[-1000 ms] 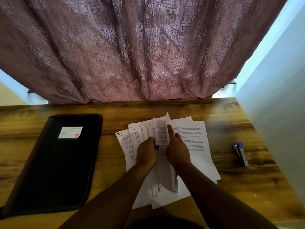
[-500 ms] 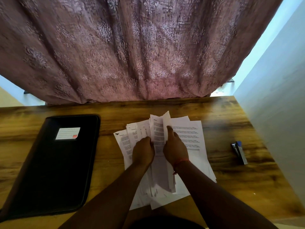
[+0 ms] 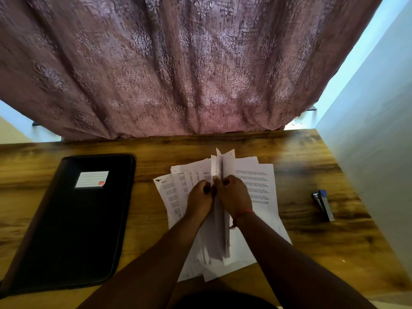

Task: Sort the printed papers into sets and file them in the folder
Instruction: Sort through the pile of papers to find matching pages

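While papers (image 3: 254,181) fan out | both hands' grip pinches raised sheets (image 3: 223,161)

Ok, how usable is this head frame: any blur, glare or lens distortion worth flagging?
Head view: strong wide-angle bending of the table edge and curtain; bright blown-out daylight at the window gap; dim foreground, with the folder nearly featureless black; print on the papers too soft to read; slight motion blur on the raised sheets between the left hand and right hand.
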Available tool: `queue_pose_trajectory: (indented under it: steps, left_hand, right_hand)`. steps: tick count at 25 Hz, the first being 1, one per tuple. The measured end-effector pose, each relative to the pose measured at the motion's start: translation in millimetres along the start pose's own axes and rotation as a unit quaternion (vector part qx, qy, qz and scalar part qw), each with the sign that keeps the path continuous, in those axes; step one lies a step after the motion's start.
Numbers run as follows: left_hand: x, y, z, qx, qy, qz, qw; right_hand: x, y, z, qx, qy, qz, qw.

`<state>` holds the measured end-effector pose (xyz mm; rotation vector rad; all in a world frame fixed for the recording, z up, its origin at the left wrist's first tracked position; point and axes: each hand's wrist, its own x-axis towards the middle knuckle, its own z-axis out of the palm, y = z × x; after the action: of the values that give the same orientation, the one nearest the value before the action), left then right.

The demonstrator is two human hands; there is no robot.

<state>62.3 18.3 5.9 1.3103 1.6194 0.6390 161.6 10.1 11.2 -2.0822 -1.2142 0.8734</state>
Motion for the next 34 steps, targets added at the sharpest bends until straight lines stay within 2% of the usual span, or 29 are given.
queue_pose_trajectory:
  steps: [3, 5, 8, 11, 14, 16, 18, 20, 22, 23, 26, 31, 34]
  left_hand:
    - [0, -7, 2, -0.146, -0.065, -0.05, 0.986]
    - [1, -10, 4, -0.17, -0.058, -0.091, 0.979]
    - [1, -4, 4, -0.095, 0.008, -0.105, 0.99]
    - [1, -8, 1, -0.08, 0.047, -0.108, 0.99]
    - [-1, -10, -1, -0.062, 0.057, -0.107, 0.991]
    - [-3, -5, 1, -0.004, 0.042, -0.062, 0.997]
    - [-4, -3, 6, -0.001, 0.016, -0.004, 1.0]
    - [-7, -2, 11, 0.01, 0.026, 0.065, 0.998]
    - [-10, -5, 8, 0.042, 0.016, 0.096, 0.994]
    - [-9, -9, 7, 0.05, 0.002, 0.091, 0.995]
    - [-3, -18, 5, 0.132, 0.048, 0.082, 0.987]
    - [1, -9, 2, 0.079, 0.067, 0.011, 0.995]
    - [5, -2, 3, 0.091, 0.092, 0.006, 0.992]
  right_hand:
    - [2, -5, -2, 0.054, 0.004, 0.026, 0.998]
    - [2, -6, -5, 0.053, 0.003, 0.042, 0.998]
    - [-6, -3, -9, 0.053, 0.022, 0.04, 0.998]
    - [-12, -2, -14, 0.063, 0.06, 0.007, 0.996]
    - [-17, 1, -18, -0.086, 0.05, -0.065, 0.993]
    - [-17, 3, -14, -0.151, 0.032, -0.079, 0.985]
    - [-16, 1, -10, -0.104, 0.019, -0.053, 0.993]
    - [-14, -3, -11, -0.024, 0.013, -0.021, 0.999]
    - [-13, -4, -15, 0.019, 0.019, -0.01, 1.0]
    - [-13, -3, -16, 0.021, 0.025, -0.007, 0.999]
    - [-18, -1, -19, -0.003, 0.044, -0.021, 0.999]
    - [-20, -1, -16, -0.031, 0.041, -0.028, 0.998]
    - [-20, -1, -15, -0.029, 0.043, -0.031, 0.998]
